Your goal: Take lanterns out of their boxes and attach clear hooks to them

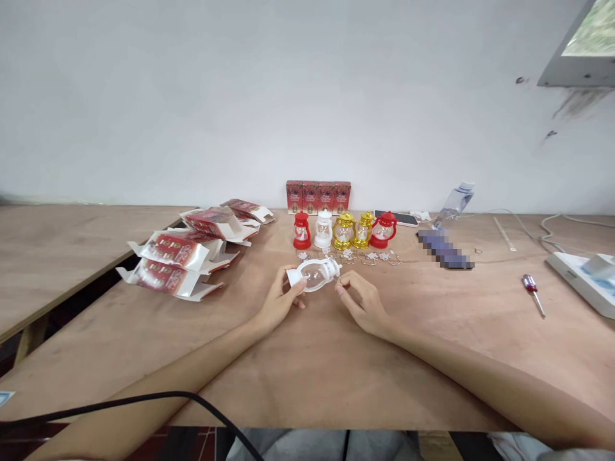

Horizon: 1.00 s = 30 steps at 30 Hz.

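Observation:
A white toy lantern (314, 275) with a clear middle lies tilted sideways above the table, its top pointing right. My left hand (284, 296) is closed around its base, the thumb on the near side. At the lantern's top, my right hand (361, 301) pinches thumb and forefinger together on something thin and too small to make out. Just beyond my hands lies a row of bent wire pieces with small white tags (369, 257). Behind them stand a red lantern (302, 232), a white lantern (323, 230), gold lanterns (344, 232) and another red lantern (383, 230), all upright.
Opened red cartons (168, 262) are piled at the left. Several closed red boxes (318, 197) stand against the wall. On the right are a phone (406, 219), a tilted water bottle (454, 205), a blurred dark object (444, 250), a screwdriver (533, 291) and a power strip (579, 278).

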Each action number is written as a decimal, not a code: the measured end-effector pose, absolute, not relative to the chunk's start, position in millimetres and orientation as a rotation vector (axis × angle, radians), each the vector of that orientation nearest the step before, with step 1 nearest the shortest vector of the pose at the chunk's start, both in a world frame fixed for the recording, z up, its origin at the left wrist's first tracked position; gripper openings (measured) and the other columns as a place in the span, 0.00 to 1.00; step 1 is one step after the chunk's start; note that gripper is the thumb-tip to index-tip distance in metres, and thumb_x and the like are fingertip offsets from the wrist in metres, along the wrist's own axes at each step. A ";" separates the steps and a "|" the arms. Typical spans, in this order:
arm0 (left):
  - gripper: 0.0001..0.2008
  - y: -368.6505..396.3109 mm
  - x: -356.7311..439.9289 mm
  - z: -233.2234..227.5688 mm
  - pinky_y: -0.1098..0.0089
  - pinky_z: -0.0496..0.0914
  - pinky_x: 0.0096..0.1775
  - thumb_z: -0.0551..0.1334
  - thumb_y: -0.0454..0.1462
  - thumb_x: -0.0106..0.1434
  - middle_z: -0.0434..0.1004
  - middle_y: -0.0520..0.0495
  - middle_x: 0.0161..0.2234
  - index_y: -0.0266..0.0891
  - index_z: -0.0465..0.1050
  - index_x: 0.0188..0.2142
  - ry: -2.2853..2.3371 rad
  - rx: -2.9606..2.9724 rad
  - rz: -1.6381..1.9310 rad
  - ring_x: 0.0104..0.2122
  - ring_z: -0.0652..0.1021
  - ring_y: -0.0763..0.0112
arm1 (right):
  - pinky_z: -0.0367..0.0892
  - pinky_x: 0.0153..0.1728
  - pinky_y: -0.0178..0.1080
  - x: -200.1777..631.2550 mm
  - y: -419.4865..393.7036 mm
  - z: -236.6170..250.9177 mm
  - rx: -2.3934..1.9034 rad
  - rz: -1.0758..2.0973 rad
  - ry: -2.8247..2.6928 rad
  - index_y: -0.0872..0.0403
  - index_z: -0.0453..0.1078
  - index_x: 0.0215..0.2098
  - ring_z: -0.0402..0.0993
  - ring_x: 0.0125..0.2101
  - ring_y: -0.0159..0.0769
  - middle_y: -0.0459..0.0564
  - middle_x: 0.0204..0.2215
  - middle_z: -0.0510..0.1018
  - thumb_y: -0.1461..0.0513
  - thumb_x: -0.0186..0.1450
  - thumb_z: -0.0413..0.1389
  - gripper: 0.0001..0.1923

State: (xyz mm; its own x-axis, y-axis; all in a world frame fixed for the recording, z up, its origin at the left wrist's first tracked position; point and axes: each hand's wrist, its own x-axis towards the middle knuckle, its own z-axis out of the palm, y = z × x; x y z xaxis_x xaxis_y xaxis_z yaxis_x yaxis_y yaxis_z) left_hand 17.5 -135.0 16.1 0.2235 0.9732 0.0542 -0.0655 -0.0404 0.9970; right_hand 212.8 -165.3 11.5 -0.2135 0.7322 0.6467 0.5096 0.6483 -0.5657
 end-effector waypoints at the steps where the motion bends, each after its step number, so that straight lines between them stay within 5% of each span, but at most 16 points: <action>1: 0.25 -134.6 17.2 15.9 0.75 0.71 0.23 0.65 0.49 0.49 0.67 0.52 0.34 0.41 0.59 0.42 0.974 1.277 1.108 0.28 0.71 0.77 | 0.63 0.32 0.35 213.0 -165.6 12.0 -0.984 0.308 -1.870 0.52 0.59 0.28 0.65 0.28 0.31 0.46 0.26 0.67 0.60 0.66 0.45 0.08; 10: 0.22 -130.9 17.5 10.3 0.80 0.61 0.15 0.63 0.52 0.51 0.62 0.60 0.21 0.41 0.58 0.36 0.991 1.238 1.161 0.17 0.65 0.80 | 0.61 0.32 0.35 215.3 -160.8 10.8 -1.117 0.565 -1.686 0.53 0.62 0.25 0.64 0.28 0.31 0.45 0.24 0.69 0.56 0.65 0.47 0.13; 30: 0.22 -135.0 17.4 13.1 0.80 0.60 0.14 0.62 0.50 0.51 0.62 0.59 0.24 0.41 0.59 0.38 1.045 1.278 1.193 0.17 0.64 0.82 | 0.57 0.27 0.35 217.6 -158.3 7.3 -1.087 0.731 -1.576 0.53 0.58 0.20 0.59 0.22 0.29 0.42 0.19 0.63 0.52 0.63 0.51 0.19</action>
